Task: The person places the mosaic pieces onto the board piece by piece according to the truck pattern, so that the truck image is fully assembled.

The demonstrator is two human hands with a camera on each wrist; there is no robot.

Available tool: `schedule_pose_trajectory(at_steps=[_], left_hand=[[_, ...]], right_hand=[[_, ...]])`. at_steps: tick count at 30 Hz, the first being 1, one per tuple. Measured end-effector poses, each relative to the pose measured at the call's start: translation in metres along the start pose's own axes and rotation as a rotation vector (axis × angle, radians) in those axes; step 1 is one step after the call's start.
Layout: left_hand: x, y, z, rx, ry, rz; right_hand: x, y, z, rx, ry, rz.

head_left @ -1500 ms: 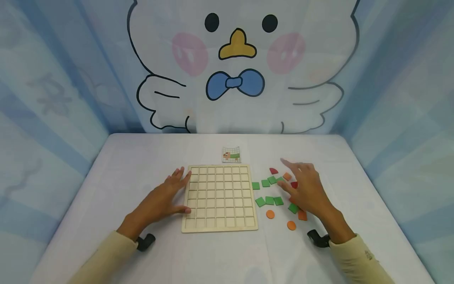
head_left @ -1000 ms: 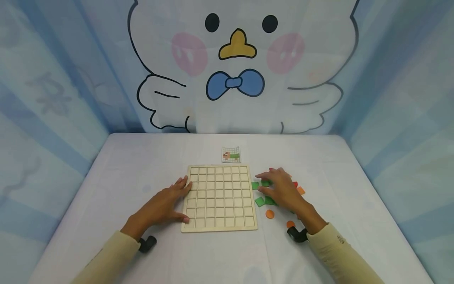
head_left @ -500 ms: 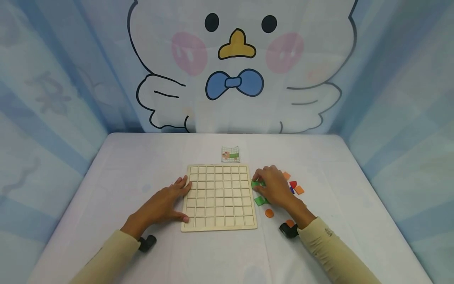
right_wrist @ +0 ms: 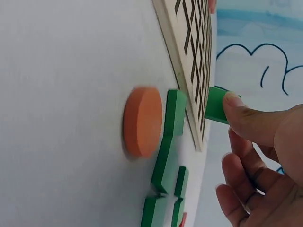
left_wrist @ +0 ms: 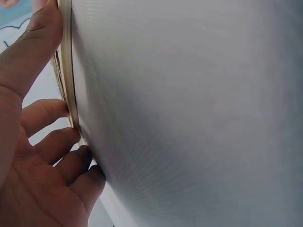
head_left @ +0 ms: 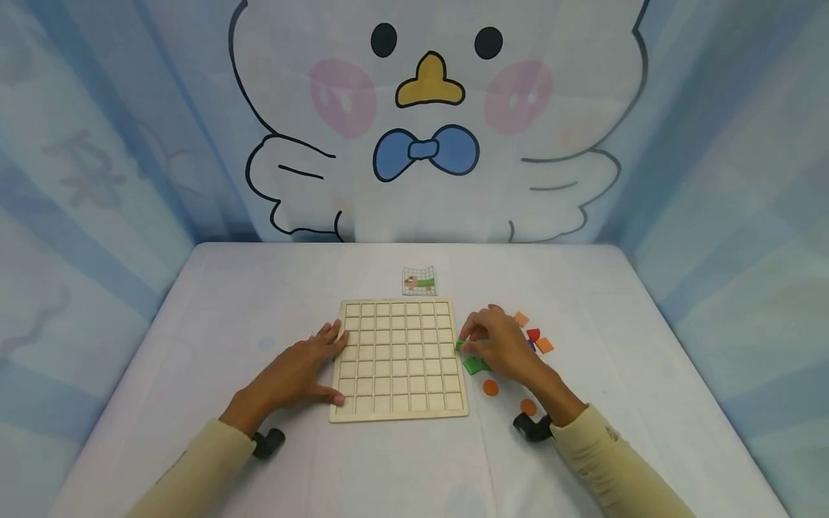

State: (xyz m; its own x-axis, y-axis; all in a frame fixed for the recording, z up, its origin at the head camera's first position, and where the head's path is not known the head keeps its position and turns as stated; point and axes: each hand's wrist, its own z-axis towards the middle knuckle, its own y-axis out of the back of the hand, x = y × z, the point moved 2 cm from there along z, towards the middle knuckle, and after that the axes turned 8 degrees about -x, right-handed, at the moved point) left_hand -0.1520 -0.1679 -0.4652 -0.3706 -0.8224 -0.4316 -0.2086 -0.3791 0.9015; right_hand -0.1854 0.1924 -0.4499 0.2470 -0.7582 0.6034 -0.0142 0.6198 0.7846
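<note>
My right hand (head_left: 501, 349) pinches a green square tile (right_wrist: 216, 105) between thumb and index finger, right at the board's right edge and raised above the table in the right wrist view. The other fingers curl loosely behind. A pale wooden grid board (head_left: 401, 360) lies flat, every visible cell bare. Along its left edge rests my left hand (head_left: 294, 374), fingers spread and thumb lying on the frame; the left wrist view shows the fingertips against the board's rim. More green tiles (head_left: 475, 365) lie beneath the right hand, partly hidden by it.
A small picture card (head_left: 419, 281) with a gridded animal drawing lies behind the board. Right of the right hand are orange square tiles (head_left: 545, 345) and a red piece (head_left: 533, 334). Nearer the front sit two orange discs (head_left: 490, 388). A printed curtain (head_left: 427, 201) hangs behind the white table.
My right hand has come left from over the scattered pieces to the board's right edge and taken hold of a green tile. The left hand has shifted slightly downward along the board's edge.
</note>
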Motion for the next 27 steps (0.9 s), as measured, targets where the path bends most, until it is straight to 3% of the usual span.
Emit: schedule_pose_trajectory(at_steps=[4,12,27], left_hand=[[-0.001,0.002,-0.001,0.002,0.013,0.005],[-0.002,0.002,0.0,0.007,0.019,-0.003],[-0.003,0.002,0.001,0.011,0.026,-0.004]], right_hand=[[0.005,-0.005,-0.004,0.053,-0.003,0.066],[0.013,-0.015,-0.012,0.122,-0.003,0.063],[0.013,-0.021,-0.01,0.09,0.025,-0.041]])
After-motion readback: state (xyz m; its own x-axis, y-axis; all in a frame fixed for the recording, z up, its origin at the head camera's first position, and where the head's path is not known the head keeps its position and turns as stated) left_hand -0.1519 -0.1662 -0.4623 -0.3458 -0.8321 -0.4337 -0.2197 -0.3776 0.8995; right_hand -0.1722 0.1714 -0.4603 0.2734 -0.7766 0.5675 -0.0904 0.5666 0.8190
